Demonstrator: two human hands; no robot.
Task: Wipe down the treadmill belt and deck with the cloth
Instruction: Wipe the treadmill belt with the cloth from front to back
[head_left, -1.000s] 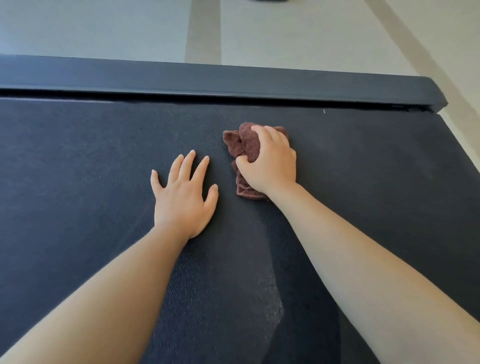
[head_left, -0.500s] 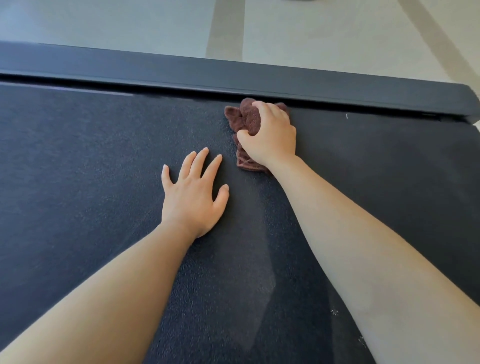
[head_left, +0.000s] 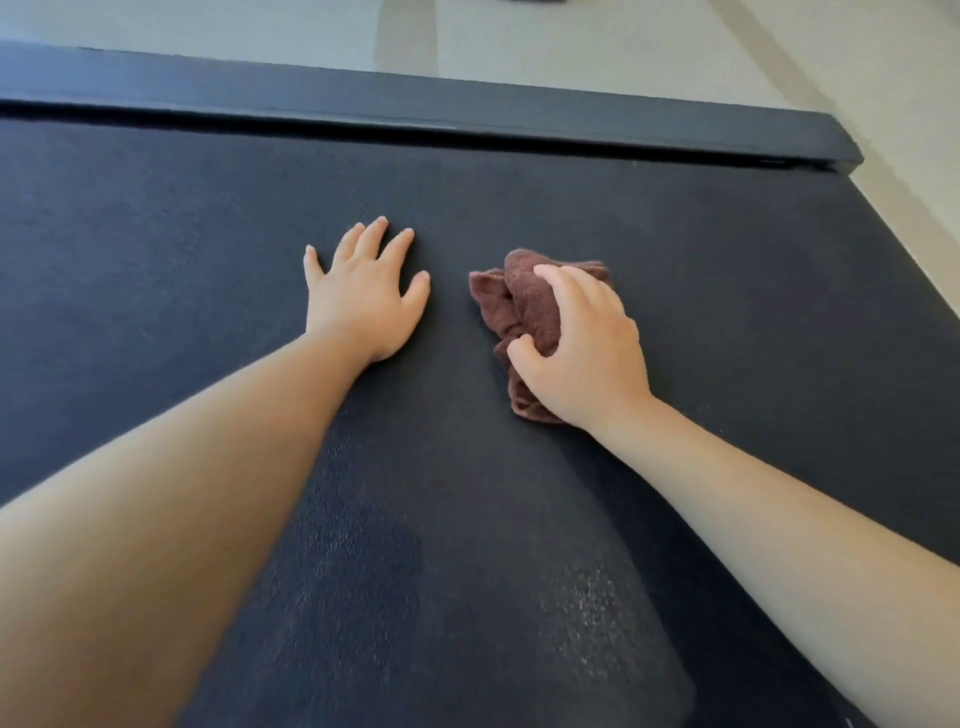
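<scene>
The black treadmill belt (head_left: 727, 291) fills most of the view. A bunched brown cloth (head_left: 511, 306) lies on it right of centre. My right hand (head_left: 587, 348) grips the cloth from above, fingers curled over it and thumb tucked into its folds, pressing it onto the belt. My left hand (head_left: 366, 296) lies flat on the belt just left of the cloth, fingers spread and straight, a small gap between it and the cloth. The dark side rail of the deck (head_left: 467, 111) runs along the far edge of the belt.
Beyond the rail is a pale tiled floor (head_left: 597, 47) with a darker stripe. The rail ends at a corner (head_left: 841, 150) at the upper right, where the belt's right edge meets the floor. A damp sheen marks the belt near me (head_left: 587, 608).
My right hand has pulled the cloth back from the far rail toward me and slightly right. My left hand stays flat on the belt.
</scene>
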